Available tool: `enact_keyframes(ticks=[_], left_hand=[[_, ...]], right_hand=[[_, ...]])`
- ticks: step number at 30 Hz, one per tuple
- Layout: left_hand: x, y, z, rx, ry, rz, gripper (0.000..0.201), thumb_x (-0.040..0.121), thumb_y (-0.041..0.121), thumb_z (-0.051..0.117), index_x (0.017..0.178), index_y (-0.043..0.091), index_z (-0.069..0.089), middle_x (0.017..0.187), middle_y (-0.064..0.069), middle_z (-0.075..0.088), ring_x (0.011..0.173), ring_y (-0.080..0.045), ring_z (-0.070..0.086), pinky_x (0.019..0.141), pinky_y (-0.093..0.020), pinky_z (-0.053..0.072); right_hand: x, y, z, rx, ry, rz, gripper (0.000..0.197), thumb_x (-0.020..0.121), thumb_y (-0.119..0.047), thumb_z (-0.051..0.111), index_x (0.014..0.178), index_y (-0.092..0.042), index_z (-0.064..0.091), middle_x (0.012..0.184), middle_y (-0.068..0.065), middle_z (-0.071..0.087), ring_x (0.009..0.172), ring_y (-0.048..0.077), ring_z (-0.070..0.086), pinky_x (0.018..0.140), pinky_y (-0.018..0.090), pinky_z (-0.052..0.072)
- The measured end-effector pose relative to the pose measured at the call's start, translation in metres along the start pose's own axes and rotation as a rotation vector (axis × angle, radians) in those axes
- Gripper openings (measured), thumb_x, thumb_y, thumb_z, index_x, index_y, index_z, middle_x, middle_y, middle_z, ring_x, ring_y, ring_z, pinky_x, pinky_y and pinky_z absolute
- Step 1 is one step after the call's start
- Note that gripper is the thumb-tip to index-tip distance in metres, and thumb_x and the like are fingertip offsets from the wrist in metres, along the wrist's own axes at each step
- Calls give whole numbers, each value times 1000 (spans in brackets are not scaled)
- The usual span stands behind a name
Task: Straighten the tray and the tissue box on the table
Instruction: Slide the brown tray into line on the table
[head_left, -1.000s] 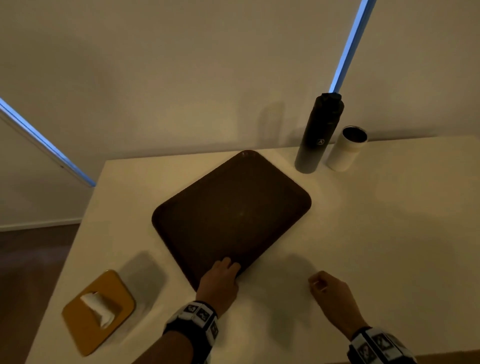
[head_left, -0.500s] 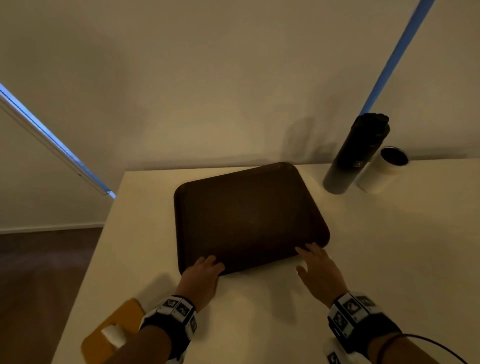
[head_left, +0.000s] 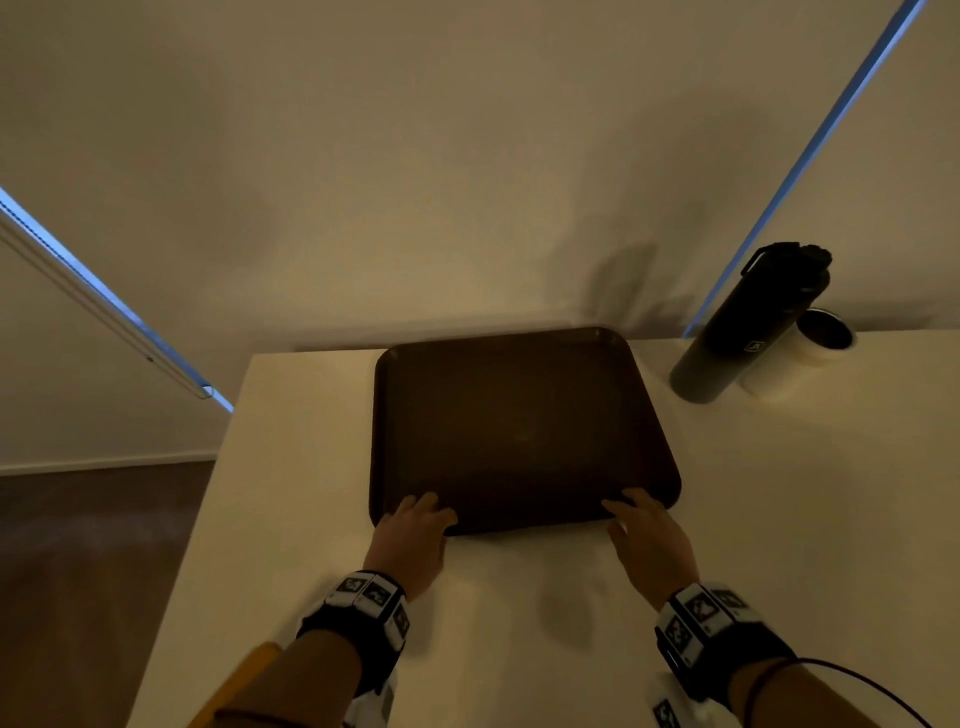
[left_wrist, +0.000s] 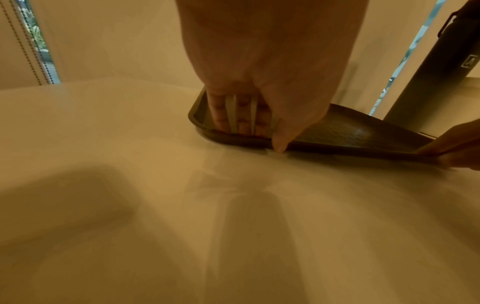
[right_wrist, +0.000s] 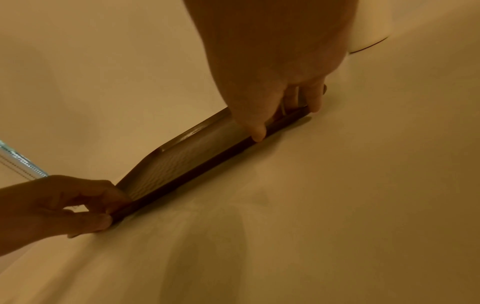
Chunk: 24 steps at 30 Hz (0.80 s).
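Left hand (left_wrist: 265, 61) fingers (left_wrist: 218, 111) and thumb pinch the tray (left_wrist: 350, 131) rim.

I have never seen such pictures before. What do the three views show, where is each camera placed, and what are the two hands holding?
No machine here: a person works with bare hands, wearing three cameras. The head view looks down on a pale table. Each wrist view looks along one hand. The left hand and the right hand both grip the near edge of a dark brown tray, thumbs below the rim. Behind stand a black bottle and a white cup. An orange corner, bottom left, may be the tissue box.
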<state>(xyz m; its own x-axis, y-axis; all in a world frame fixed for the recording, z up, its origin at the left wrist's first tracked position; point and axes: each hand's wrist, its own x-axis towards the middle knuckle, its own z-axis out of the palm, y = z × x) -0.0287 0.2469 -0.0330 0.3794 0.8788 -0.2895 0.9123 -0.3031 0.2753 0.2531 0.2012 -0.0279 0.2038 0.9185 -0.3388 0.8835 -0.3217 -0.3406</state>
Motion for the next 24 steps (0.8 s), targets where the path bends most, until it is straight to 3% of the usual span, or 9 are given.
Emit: enact_keyframes(ticks=[13, 24], left_hand=[[-3, 1, 3, -46, 65, -131, 30, 91, 14, 47, 118, 24, 57, 119, 0, 52, 111, -24, 47, 90, -40, 44], [-2, -2, 4, -64, 74, -170, 34, 89, 12, 48, 119, 26, 57, 123, 1, 51, 113, -23, 46, 92, -39, 43]], right_hand=[[-5, -14, 4, -3, 30, 55, 33, 94, -21, 48, 126, -20, 57, 142, 4, 45, 126, 22, 47, 93, 38, 48], [-9, -16, 5, -5, 18, 46, 33, 94, -23, 48, 127, -21, 55, 143, 4, 43, 126, 23, 47, 93, 37, 49]])
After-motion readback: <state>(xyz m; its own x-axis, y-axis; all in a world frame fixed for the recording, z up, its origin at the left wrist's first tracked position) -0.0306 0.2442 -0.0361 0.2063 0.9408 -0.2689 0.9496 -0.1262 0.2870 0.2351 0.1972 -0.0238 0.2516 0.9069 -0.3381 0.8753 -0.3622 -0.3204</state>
